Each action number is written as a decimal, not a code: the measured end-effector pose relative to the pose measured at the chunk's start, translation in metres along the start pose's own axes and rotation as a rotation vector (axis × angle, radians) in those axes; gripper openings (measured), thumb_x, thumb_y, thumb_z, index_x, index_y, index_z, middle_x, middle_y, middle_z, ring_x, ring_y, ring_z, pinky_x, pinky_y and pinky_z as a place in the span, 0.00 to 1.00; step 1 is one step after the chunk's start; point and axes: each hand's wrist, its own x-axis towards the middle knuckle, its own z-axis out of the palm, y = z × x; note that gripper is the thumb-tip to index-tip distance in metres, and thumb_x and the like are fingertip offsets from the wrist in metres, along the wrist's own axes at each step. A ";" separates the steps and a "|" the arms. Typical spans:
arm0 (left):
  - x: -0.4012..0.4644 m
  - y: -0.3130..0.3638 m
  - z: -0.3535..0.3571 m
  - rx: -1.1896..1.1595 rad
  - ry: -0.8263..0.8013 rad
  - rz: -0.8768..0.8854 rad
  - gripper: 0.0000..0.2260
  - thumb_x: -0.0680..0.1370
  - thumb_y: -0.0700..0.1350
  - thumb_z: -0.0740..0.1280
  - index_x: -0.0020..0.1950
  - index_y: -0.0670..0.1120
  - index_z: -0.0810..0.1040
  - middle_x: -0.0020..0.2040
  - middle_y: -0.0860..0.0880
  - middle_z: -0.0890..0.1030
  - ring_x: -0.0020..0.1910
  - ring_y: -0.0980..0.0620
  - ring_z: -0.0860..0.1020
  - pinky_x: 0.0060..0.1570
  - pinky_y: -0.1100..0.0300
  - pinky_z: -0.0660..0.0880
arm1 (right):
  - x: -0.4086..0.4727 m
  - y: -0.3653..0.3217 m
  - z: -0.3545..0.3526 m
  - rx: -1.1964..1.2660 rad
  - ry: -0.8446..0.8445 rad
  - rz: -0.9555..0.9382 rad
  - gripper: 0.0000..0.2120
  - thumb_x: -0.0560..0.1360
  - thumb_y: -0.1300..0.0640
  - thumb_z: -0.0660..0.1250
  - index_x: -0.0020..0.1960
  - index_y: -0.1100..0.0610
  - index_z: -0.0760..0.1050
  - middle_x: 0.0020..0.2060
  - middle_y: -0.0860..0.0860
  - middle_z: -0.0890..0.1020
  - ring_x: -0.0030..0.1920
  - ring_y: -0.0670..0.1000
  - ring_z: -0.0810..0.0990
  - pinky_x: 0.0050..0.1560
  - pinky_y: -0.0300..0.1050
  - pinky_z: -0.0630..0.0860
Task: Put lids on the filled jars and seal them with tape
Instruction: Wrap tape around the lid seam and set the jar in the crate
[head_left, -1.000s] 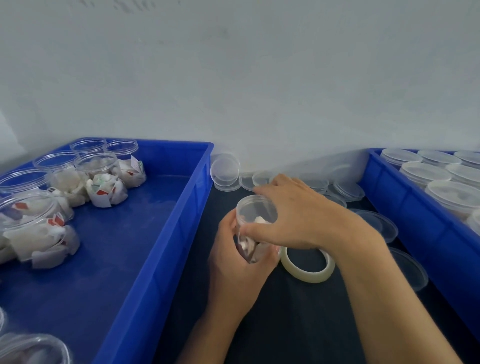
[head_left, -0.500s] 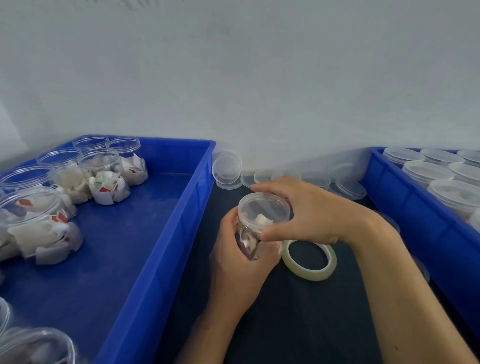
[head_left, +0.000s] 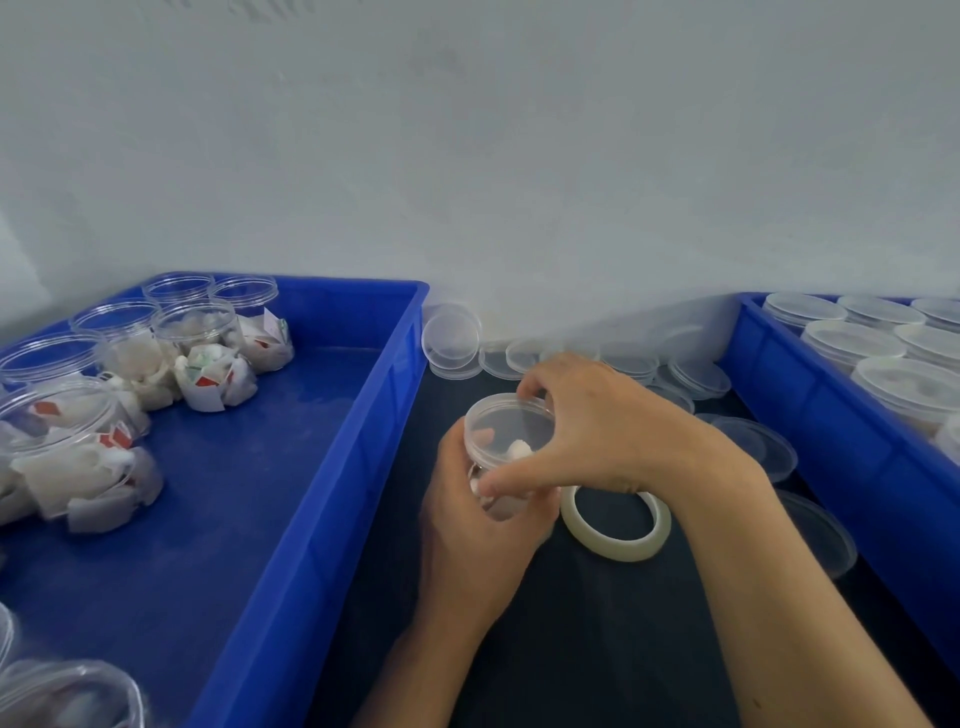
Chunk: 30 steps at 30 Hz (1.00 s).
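Note:
A small clear filled jar (head_left: 493, 499) stands on the dark table between two blue bins. My left hand (head_left: 467, 530) wraps around its body from the near side. A clear lid (head_left: 506, 423) sits on top of the jar, and my right hand (head_left: 592, 431) grips its rim with thumb and fingers. A roll of clear tape (head_left: 615, 525) lies flat just right of the jar, partly under my right wrist. Several loose clear lids (head_left: 452, 338) lie along the wall behind the jar.
The left blue bin (head_left: 322, 499) holds several open filled jars (head_left: 208, 353). The right blue bin (head_left: 810, 415) holds several lidded jars (head_left: 852, 338). More lids (head_left: 758, 447) lie on the table by the right bin. A grey wall stands close behind.
My right hand has turned on the jar's top, so its fingers now spread around the lid's rim and the lid shows in full. The left hand keeps the jar in place.

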 end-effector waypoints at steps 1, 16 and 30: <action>0.000 0.001 0.000 -0.001 -0.003 -0.002 0.27 0.68 0.60 0.76 0.66 0.64 0.74 0.58 0.63 0.83 0.56 0.63 0.83 0.46 0.71 0.78 | 0.000 0.000 -0.001 0.015 -0.002 0.007 0.41 0.55 0.18 0.71 0.58 0.42 0.74 0.51 0.37 0.75 0.50 0.40 0.75 0.48 0.45 0.76; -0.002 0.004 0.001 0.094 0.070 0.013 0.29 0.67 0.64 0.77 0.65 0.62 0.74 0.57 0.61 0.83 0.56 0.61 0.83 0.47 0.62 0.82 | -0.003 -0.011 0.000 0.020 0.061 0.035 0.40 0.59 0.16 0.62 0.48 0.50 0.80 0.41 0.47 0.83 0.40 0.47 0.82 0.44 0.52 0.82; 0.006 0.005 -0.002 0.099 0.261 0.019 0.34 0.56 0.64 0.81 0.59 0.64 0.73 0.55 0.64 0.81 0.51 0.62 0.83 0.40 0.65 0.80 | -0.001 -0.033 0.022 -0.232 0.354 -0.004 0.38 0.67 0.16 0.57 0.37 0.53 0.71 0.34 0.47 0.75 0.35 0.50 0.74 0.37 0.49 0.67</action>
